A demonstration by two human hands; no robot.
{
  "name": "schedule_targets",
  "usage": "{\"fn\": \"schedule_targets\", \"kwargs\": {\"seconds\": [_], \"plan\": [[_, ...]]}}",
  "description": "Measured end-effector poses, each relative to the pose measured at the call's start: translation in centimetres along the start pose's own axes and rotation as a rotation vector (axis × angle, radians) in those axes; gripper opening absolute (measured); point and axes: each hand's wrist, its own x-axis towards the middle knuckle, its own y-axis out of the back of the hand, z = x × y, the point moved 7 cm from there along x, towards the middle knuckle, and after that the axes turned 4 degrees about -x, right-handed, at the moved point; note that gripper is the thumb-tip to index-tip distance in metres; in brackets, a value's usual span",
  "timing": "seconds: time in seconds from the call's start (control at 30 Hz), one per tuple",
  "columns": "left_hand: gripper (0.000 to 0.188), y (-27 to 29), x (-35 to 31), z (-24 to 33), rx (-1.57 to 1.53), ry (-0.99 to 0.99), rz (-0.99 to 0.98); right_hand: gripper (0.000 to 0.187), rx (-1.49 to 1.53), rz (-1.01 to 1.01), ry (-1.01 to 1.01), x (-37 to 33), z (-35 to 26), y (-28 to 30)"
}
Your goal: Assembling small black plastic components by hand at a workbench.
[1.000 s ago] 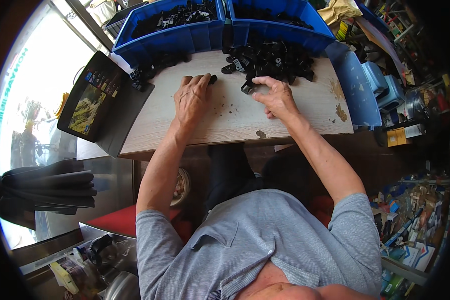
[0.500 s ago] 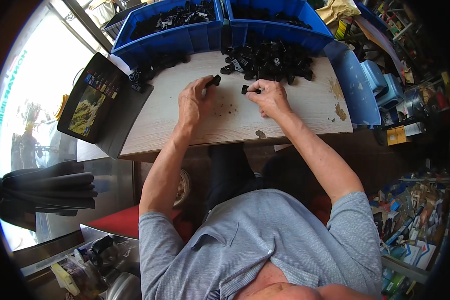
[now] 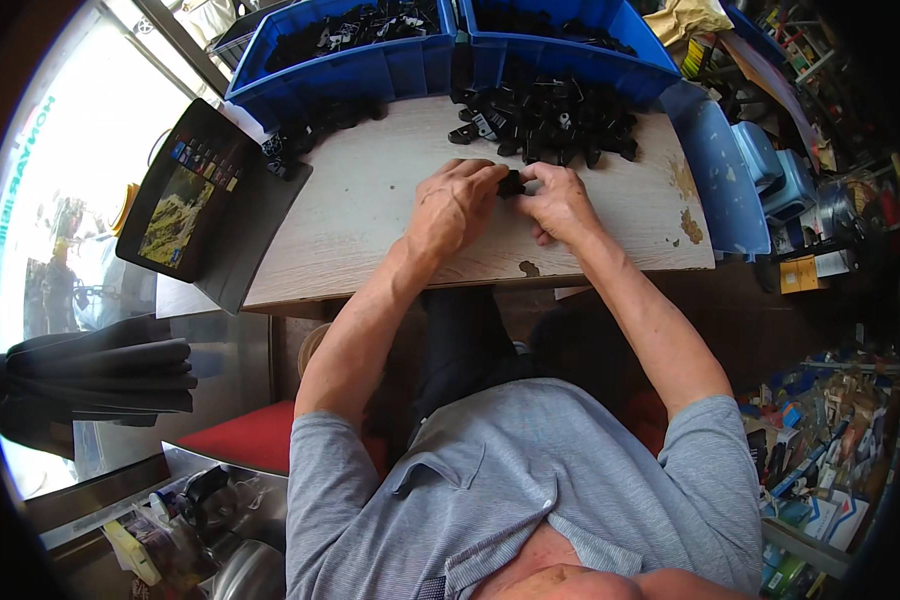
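Both hands meet over the light wooden tabletop [image 3: 370, 215], just in front of a heap of small black parts [image 3: 555, 115]. Between their fingertips is a small black part [image 3: 511, 184], dark and partly covered, so its exact kind cannot be made out. My left hand [image 3: 456, 205] is closed, its fingertips on the left side of the part. From the right, my right hand [image 3: 562, 203] pinches it with thumb and forefinger. Whether it is one piece or two pressed together I cannot tell.
Two blue bins [image 3: 345, 65] of black parts stand along the far edge. A smaller row of black parts [image 3: 315, 130] lies at the far left, beside a propped tablet [image 3: 182, 195] in a dark cover. Light blue plastic containers [image 3: 715, 175] are off the right edge.
My left hand has moved right, bringing its black part against the one in my right hand. The right hand has shifted slightly right. The view has shifted a little.
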Motion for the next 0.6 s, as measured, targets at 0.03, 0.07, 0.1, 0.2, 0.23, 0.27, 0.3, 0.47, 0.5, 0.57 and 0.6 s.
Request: {"fn": "schedule_targets", "kwargs": {"seconds": [0.03,0.07,0.1,0.2,0.23,0.27,0.3,0.47,0.5,0.57,0.6], "plan": [[0.025,-0.4,0.3,0.1,-0.025,-0.027,-0.067,0.031,0.002,-0.008,0.003,0.0,0.0,0.0],[0.025,-0.4,0.5,0.4,-0.021,-0.095,-0.083,0.029,0.019,-0.012,0.004,0.0,0.1,0.0],[0.025,-0.2,0.7,0.2,-0.014,-0.09,-0.084,0.028,0.036,-0.017,0.005,0.0,0.2,0.0],[0.027,-0.7,1.3,0.5,-0.05,-0.12,-0.221,0.027,0.047,-0.019,0.015,-0.2,0.2,0.2],[0.028,-0.7,1.3,0.4,-0.094,-0.124,-0.218,0.027,0.05,-0.014,0.018,-0.3,0.1,0.2],[0.03,-0.8,1.2,0.3,-0.139,-0.127,-0.214,0.027,0.053,-0.02,0.02,-0.2,0.1,0.1],[0.03,-0.9,1.1,0.2,-0.134,-0.124,-0.216,0.027,0.056,-0.018,0.019,-0.2,0.1,0.1],[0.032,-1.5,0.9,-0.5,-0.206,-0.168,-0.18,0.027,0.076,-0.018,0.015,-0.4,-0.2,0.1],[0.032,-1.6,0.9,-0.7,-0.201,-0.164,-0.178,0.027,0.07,-0.023,0.025,-0.3,-0.1,0.1],[0.034,-1.9,0.9,-0.3,-0.166,-0.204,-0.195,0.027,0.064,-0.035,0.034,-0.1,0.2,-0.1],[0.034,-1.9,0.7,-0.2,-0.161,-0.199,-0.195,0.027,0.065,-0.021,0.036,-0.1,0.2,-0.1]]}}
